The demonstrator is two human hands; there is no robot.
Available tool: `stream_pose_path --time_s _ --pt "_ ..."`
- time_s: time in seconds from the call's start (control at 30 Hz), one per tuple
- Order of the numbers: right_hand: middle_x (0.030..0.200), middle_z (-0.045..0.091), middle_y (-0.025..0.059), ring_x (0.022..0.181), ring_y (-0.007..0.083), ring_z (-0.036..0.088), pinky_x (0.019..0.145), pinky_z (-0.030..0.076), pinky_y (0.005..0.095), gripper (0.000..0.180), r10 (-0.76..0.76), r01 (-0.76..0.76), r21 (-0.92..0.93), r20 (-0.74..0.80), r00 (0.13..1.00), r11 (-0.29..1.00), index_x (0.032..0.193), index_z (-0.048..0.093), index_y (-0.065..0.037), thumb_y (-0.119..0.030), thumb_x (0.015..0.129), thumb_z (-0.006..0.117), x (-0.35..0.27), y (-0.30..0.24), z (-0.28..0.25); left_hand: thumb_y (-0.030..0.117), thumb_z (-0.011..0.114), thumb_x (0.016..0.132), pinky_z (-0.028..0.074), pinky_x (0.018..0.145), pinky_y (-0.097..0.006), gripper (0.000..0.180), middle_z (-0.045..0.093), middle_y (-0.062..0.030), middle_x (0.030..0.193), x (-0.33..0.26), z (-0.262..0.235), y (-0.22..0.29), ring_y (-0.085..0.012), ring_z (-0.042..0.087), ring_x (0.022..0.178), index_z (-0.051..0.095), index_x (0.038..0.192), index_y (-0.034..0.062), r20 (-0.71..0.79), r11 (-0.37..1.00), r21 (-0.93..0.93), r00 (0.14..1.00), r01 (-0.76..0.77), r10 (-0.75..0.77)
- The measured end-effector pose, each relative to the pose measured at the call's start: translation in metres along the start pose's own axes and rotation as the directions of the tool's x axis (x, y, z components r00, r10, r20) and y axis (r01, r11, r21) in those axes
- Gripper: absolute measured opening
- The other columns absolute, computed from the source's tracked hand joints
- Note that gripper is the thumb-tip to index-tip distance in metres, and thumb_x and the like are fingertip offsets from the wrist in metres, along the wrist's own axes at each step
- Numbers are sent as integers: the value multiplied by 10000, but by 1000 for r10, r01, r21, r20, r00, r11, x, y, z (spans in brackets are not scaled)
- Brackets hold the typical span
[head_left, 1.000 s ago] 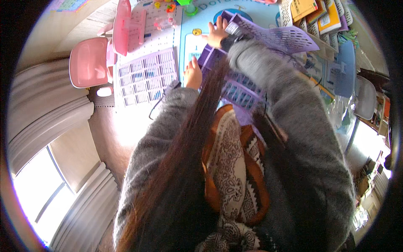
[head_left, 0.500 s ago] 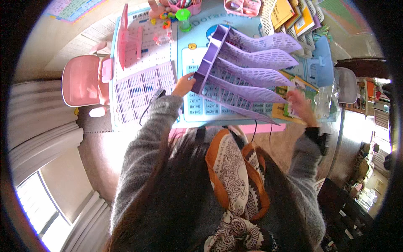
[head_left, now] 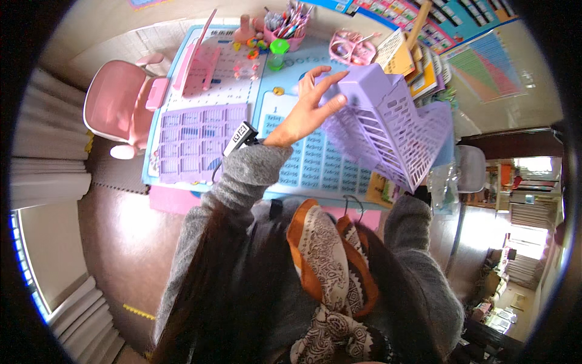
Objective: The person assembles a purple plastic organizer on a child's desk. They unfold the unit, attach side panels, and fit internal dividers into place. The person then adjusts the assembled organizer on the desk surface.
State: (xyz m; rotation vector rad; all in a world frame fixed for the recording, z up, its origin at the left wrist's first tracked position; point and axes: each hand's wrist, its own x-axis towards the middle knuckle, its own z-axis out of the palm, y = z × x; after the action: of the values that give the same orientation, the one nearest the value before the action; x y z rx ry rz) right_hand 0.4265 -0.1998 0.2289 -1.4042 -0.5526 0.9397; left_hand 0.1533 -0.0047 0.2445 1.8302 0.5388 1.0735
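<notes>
A purple plastic file organizer (head_left: 394,127) with slotted walls is tilted up over the right half of the desk, its slatted side and end showing. Beside its upper left corner is my left hand (head_left: 309,112), fingers spread and thumb out; whether the fingertips touch the plastic I cannot tell. My right hand is hidden behind the organizer's lower right end, where only the grey sleeve (head_left: 409,221) shows. A flat purple lattice panel (head_left: 203,142) lies on the desk left of my left wrist. Part of a yellow-green book (head_left: 382,189) shows below the organizer.
The blue printed desk mat (head_left: 291,151) lies under everything. At the back are a pink pen basket (head_left: 292,39), a green-capped timer (head_left: 277,51), a pink tray (head_left: 353,48) and a rack of books (head_left: 418,67). A pink chair (head_left: 124,103) stands left, a grey chair (head_left: 470,167) right.
The organizer has been turned and lifted, so its open compartments no longer face up. My left hand has moved up and right and opened; my right hand has gone behind the organizer. The view has shifted.
</notes>
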Motion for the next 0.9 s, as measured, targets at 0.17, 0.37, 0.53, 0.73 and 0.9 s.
stream_pose_path --time_s 0.17,0.37,0.53,0.73,0.9 --pt "1180 528 66 1100 191 494 953 385 337 406 -42 44 73 -28 999 996 1207 509 -68 -56 806 574 -4 -21 -3 237 798 655 285 1029 -414 792 425 -170 1299 15 12 20 -316 361 1255 369 1287 30 -107 974 44 968 -224 227" --pt "1166 537 66 1091 188 498 949 387 335 385 -55 61 114 -50 997 992 1200 515 -62 -63 819 570 -4 -20 -11 140 820 630 385 983 -344 795 485 -151 1259 15 11 22 -264 479 1179 373 1276 18 -140 977 -43 970 -208 200" --pt "1155 545 67 1084 187 502 945 388 334 367 -65 71 130 -51 997 989 1194 520 -58 -69 829 567 1 -23 -13 210 711 779 438 889 -323 616 573 -122 1178 24 -9 18 -212 560 1045 427 1302 52 -26 968 -224 994 -111 107" --pt "1141 554 67 1075 184 506 940 391 333 347 -32 32 137 -7 999 990 1187 526 -53 -77 842 563 5 -16 -7 229 445 960 277 1043 -269 426 486 -68 1312 36 -32 -3 -140 426 1209 421 1342 43 142 911 -410 990 45 15" --pt "1130 562 67 1068 183 509 936 392 332 331 -2 -2 122 31 1000 993 1181 531 -48 -83 853 559 12 -13 -2 246 500 938 339 983 -252 417 560 -43 1201 39 -34 -17 -119 488 1102 465 1324 92 201 850 -501 977 164 -70"
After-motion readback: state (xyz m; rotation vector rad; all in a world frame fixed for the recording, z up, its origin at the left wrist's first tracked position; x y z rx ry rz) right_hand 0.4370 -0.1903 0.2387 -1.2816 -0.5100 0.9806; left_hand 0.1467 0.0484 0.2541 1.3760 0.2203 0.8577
